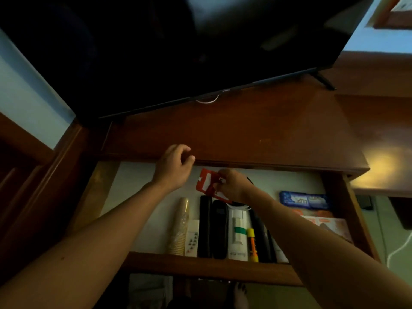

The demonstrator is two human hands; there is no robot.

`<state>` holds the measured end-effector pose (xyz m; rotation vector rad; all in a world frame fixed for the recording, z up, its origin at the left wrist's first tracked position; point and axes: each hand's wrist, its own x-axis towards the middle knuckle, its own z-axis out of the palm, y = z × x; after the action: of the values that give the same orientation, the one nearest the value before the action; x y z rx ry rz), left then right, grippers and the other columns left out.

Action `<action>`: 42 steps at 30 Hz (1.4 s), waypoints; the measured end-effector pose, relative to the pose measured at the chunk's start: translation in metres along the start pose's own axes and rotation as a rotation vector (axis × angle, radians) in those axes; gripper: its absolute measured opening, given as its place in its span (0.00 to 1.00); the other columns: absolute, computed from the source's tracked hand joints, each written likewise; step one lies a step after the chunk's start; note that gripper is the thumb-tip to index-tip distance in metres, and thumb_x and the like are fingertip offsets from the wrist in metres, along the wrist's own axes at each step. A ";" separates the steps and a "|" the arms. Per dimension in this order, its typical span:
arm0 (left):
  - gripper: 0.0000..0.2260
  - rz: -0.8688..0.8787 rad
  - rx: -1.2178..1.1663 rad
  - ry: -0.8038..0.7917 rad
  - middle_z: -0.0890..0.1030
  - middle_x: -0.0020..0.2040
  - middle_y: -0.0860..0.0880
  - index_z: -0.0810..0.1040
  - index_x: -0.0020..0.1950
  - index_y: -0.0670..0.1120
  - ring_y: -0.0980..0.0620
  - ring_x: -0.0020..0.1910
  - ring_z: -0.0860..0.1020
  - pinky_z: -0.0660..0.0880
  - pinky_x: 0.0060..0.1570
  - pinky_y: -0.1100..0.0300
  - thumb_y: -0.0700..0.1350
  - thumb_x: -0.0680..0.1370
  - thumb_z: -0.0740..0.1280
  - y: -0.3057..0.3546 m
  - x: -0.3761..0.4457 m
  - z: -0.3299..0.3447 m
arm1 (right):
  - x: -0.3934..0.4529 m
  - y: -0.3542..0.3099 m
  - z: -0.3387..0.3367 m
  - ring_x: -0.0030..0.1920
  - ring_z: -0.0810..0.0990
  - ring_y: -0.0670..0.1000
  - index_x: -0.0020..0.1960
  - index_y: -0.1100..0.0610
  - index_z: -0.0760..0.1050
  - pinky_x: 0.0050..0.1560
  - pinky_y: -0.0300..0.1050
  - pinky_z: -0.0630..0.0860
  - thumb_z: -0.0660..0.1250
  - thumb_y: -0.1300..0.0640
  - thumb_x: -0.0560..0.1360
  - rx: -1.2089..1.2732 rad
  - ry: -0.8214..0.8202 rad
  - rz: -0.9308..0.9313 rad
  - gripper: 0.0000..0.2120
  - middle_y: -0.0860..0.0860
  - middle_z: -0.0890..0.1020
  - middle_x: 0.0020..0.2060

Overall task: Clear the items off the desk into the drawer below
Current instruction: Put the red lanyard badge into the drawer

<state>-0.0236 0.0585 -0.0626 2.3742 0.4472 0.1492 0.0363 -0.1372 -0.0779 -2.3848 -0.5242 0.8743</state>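
The drawer (211, 267) is pulled out under the dark wooden desk (223, 130). My right hand (231, 185) is shut on a red and white packet (206, 184), held over the back middle of the drawer. My left hand (175, 167) hovers at the desk's front edge, fingers loosely curled and holding nothing. In the drawer lie a stack of paper cups (180, 226), a white remote (192, 238), two black cases (213, 228), a white tube box (238, 233), a yellow and orange marker (253, 245) and a blue packet (304, 200).
A large black television (178, 52) stands on the desk's back, its foot (323, 80) at the right. A white cable (207, 100) shows under it. Orange printed papers (327, 226) lie in the drawer's right side. A bare foot (240, 295) is below.
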 end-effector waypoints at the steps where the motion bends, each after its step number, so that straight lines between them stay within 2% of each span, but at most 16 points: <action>1: 0.17 0.039 0.111 0.001 0.71 0.71 0.49 0.72 0.70 0.50 0.48 0.67 0.72 0.72 0.61 0.49 0.52 0.82 0.63 -0.011 0.009 -0.003 | 0.007 -0.003 0.007 0.59 0.78 0.56 0.73 0.54 0.66 0.50 0.46 0.73 0.65 0.54 0.80 -0.008 -0.004 0.008 0.22 0.56 0.77 0.64; 3: 0.22 0.076 0.307 -0.057 0.63 0.79 0.49 0.66 0.76 0.52 0.44 0.77 0.61 0.60 0.73 0.42 0.55 0.83 0.60 -0.029 0.028 -0.007 | 0.021 -0.008 0.019 0.58 0.79 0.57 0.73 0.53 0.63 0.49 0.46 0.75 0.66 0.56 0.80 -0.021 -0.004 0.009 0.24 0.57 0.77 0.65; 4: 0.24 0.078 0.382 -0.094 0.57 0.81 0.49 0.61 0.79 0.54 0.44 0.80 0.54 0.52 0.76 0.41 0.57 0.83 0.58 -0.036 0.038 -0.008 | 0.029 -0.010 0.024 0.58 0.79 0.58 0.73 0.53 0.64 0.50 0.48 0.76 0.66 0.56 0.80 -0.043 -0.003 0.004 0.23 0.57 0.77 0.65; 6: 0.28 0.097 0.491 -0.158 0.47 0.83 0.50 0.52 0.82 0.56 0.44 0.81 0.45 0.42 0.77 0.40 0.61 0.83 0.53 -0.046 0.057 -0.008 | 0.043 -0.013 0.033 0.61 0.79 0.58 0.72 0.53 0.66 0.57 0.52 0.78 0.66 0.56 0.79 -0.074 0.000 -0.002 0.22 0.56 0.78 0.65; 9: 0.30 0.152 0.596 -0.193 0.42 0.83 0.48 0.44 0.82 0.58 0.42 0.81 0.40 0.37 0.76 0.38 0.65 0.82 0.46 -0.060 0.075 -0.006 | 0.060 -0.014 0.044 0.65 0.77 0.56 0.72 0.52 0.70 0.64 0.55 0.76 0.66 0.55 0.79 -0.068 0.029 -0.001 0.22 0.54 0.77 0.67; 13: 0.32 0.188 0.647 -0.166 0.42 0.83 0.47 0.43 0.82 0.58 0.40 0.81 0.41 0.38 0.75 0.34 0.68 0.80 0.41 -0.074 0.082 -0.001 | 0.076 -0.014 0.055 0.67 0.74 0.55 0.72 0.52 0.70 0.66 0.50 0.73 0.67 0.57 0.79 -0.024 0.046 -0.013 0.22 0.52 0.76 0.68; 17: 0.33 0.183 0.634 -0.092 0.47 0.83 0.44 0.47 0.82 0.57 0.37 0.81 0.45 0.43 0.74 0.31 0.68 0.80 0.40 -0.077 0.082 0.004 | 0.089 -0.010 0.061 0.68 0.73 0.53 0.73 0.52 0.70 0.61 0.41 0.68 0.66 0.59 0.79 -0.009 0.014 -0.026 0.22 0.51 0.75 0.69; 20: 0.33 0.196 0.619 -0.064 0.49 0.83 0.44 0.50 0.82 0.56 0.37 0.81 0.47 0.45 0.74 0.31 0.68 0.80 0.41 -0.080 0.083 0.006 | 0.096 -0.004 0.065 0.68 0.73 0.53 0.73 0.52 0.70 0.62 0.40 0.68 0.67 0.60 0.79 -0.030 0.006 -0.028 0.23 0.52 0.75 0.69; 24: 0.32 0.203 0.617 -0.042 0.50 0.83 0.44 0.51 0.82 0.56 0.37 0.81 0.48 0.46 0.74 0.31 0.68 0.80 0.42 -0.081 0.082 0.007 | 0.105 0.001 0.071 0.65 0.75 0.55 0.72 0.52 0.72 0.63 0.43 0.70 0.68 0.57 0.79 -0.127 0.020 -0.009 0.22 0.53 0.77 0.66; 26: 0.32 0.201 0.619 -0.040 0.50 0.83 0.44 0.51 0.82 0.56 0.37 0.81 0.48 0.46 0.74 0.31 0.68 0.80 0.42 -0.081 0.083 0.007 | 0.108 0.003 0.076 0.65 0.74 0.57 0.71 0.49 0.73 0.66 0.50 0.71 0.67 0.52 0.78 -0.271 0.029 0.003 0.21 0.53 0.77 0.65; 29: 0.33 0.200 0.625 -0.042 0.50 0.83 0.44 0.51 0.82 0.56 0.38 0.81 0.48 0.46 0.74 0.31 0.68 0.80 0.42 -0.081 0.084 0.008 | 0.109 0.002 0.080 0.71 0.67 0.60 0.70 0.43 0.73 0.69 0.63 0.65 0.61 0.44 0.76 -0.374 0.003 0.006 0.22 0.53 0.73 0.69; 31: 0.32 0.199 0.628 -0.041 0.50 0.83 0.44 0.51 0.82 0.56 0.38 0.81 0.48 0.46 0.75 0.31 0.68 0.80 0.42 -0.082 0.083 0.008 | 0.109 0.000 0.080 0.73 0.63 0.62 0.69 0.42 0.73 0.69 0.67 0.63 0.60 0.42 0.74 -0.374 0.005 0.013 0.24 0.53 0.71 0.71; 37: 0.32 0.190 0.637 -0.046 0.50 0.83 0.44 0.51 0.82 0.56 0.38 0.81 0.47 0.46 0.75 0.32 0.68 0.80 0.43 -0.081 0.084 0.008 | 0.101 0.004 0.083 0.72 0.63 0.60 0.69 0.43 0.72 0.68 0.68 0.63 0.66 0.47 0.75 -0.377 0.056 0.002 0.23 0.52 0.70 0.70; 42: 0.32 0.184 0.632 -0.055 0.49 0.83 0.45 0.51 0.82 0.56 0.38 0.81 0.47 0.44 0.75 0.33 0.67 0.80 0.43 -0.080 0.083 0.007 | 0.091 0.005 0.085 0.70 0.65 0.60 0.70 0.43 0.73 0.69 0.65 0.63 0.66 0.43 0.75 -0.289 0.157 0.055 0.23 0.51 0.70 0.70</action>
<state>0.0331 0.1393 -0.1230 3.0321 0.2710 0.0241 0.0445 -0.0641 -0.1779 -2.7135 -0.5564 0.6634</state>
